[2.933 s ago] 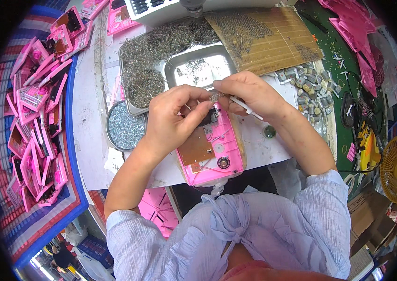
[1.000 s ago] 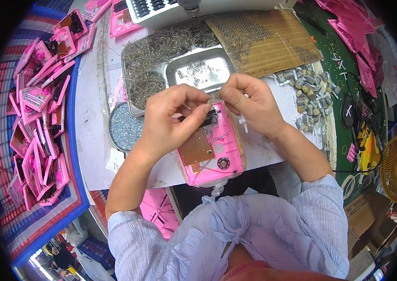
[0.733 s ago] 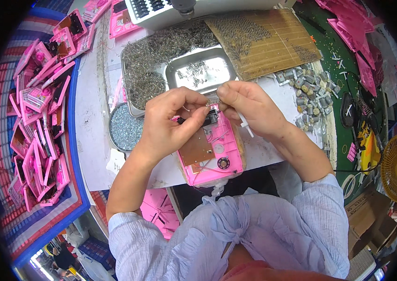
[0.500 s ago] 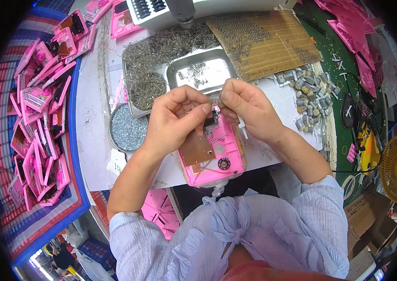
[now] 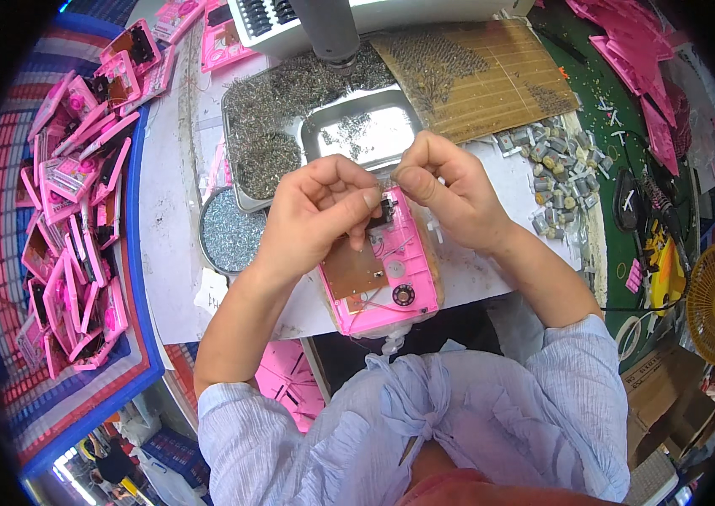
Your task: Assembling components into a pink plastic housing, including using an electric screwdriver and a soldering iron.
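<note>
White bench (image 5: 168, 211): both hands (image 5: 319, 211) pinch pink casing (image 5: 383, 278).

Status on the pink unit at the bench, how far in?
Done: the brown board and a round black part already sit in the open pink casing. In hand: the left hand and right hand pinch at a small black part at its top edge. Left: the casing has no cover on, and many pink casings lie piled in the striped bin.
</note>
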`<state>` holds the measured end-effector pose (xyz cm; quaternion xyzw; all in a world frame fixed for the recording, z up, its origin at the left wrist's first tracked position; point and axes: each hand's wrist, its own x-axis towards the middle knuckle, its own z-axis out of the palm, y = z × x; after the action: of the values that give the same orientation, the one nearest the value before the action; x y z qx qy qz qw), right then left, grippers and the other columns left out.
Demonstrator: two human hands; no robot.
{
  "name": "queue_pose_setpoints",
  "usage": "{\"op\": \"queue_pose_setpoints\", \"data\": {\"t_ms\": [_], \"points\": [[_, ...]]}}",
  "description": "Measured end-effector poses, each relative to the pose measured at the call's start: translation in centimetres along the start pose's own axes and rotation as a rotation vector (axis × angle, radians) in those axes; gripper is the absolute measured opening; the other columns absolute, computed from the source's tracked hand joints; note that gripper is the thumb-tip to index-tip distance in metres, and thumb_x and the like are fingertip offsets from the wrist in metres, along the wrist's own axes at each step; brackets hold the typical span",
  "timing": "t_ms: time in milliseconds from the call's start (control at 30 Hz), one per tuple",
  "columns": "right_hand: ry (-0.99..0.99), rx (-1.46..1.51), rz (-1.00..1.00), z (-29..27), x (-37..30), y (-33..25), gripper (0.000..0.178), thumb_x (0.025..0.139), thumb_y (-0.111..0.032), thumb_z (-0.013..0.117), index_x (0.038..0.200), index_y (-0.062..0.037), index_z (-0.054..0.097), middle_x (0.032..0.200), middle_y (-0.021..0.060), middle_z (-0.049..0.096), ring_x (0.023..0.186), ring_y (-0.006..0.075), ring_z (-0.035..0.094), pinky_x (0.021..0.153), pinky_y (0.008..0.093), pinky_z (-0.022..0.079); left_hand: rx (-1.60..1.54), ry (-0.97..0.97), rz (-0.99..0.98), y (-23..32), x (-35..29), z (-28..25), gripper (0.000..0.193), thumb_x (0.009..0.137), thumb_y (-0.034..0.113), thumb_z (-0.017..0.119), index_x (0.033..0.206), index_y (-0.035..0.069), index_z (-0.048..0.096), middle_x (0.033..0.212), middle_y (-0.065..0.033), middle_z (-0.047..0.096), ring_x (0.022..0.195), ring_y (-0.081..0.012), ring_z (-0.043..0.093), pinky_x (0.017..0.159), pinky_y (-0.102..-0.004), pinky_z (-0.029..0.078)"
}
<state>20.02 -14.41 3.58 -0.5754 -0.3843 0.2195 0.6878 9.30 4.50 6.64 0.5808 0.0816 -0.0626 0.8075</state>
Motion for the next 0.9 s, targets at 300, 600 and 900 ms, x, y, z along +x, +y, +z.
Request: {"op": "queue_pose_setpoints", "data": {"t_ms": [300, 600, 900], "points": [[-0.108, 0.31, 0.488, 0.1, 0.2, -1.3, 0.04, 0.107, -0.033, 0.053, 0.083, -0.0018, 0.062, 0.073, -0.0012, 0.055, 0.07, 0.0071, 0.049, 0.064, 0.0253, 0.042, 0.838, 0.108, 0.527, -0.4, -0.2, 0.4, 0.01, 0.084, 0.002, 0.074, 0.091, -0.002, 0.068, 0.078, -0.0053, 0.068, 0.064, -0.0088, 0.065, 0.057, -0.0225, 0.052], [-0.089, 0.021, 0.137, 0.3, 0.2, -0.4, 0.032, 0.103, -0.026, 0.06, 0.086, 0.0002, 0.064, 0.075, -0.0012, 0.059, 0.072, 0.0055, 0.051, 0.064, 0.0245, 0.043, 0.553, 0.164, 0.307, -0.7, -0.7, -0.1, 0.01, 0.087, 0.003, 0.074, 0.093, -0.003, 0.069, 0.079, -0.0045, 0.069, 0.067, -0.0055, 0.064, 0.06, -0.0211, 0.052], [-0.09, 0.098, 0.248, 0.1, 0.6, -0.8, 0.032, 0.103, -0.027, 0.06, 0.088, 0.0004, 0.065, 0.078, -0.0013, 0.06, 0.072, 0.0064, 0.052, 0.065, 0.025, 0.044, 0.603, 0.153, 0.352, -0.6, -0.6, -0.1, 0.009, 0.087, 0.002, 0.073, 0.094, -0.003, 0.069, 0.079, -0.0046, 0.069, 0.067, -0.0055, 0.065, 0.06, -0.0211, 0.052]]}}
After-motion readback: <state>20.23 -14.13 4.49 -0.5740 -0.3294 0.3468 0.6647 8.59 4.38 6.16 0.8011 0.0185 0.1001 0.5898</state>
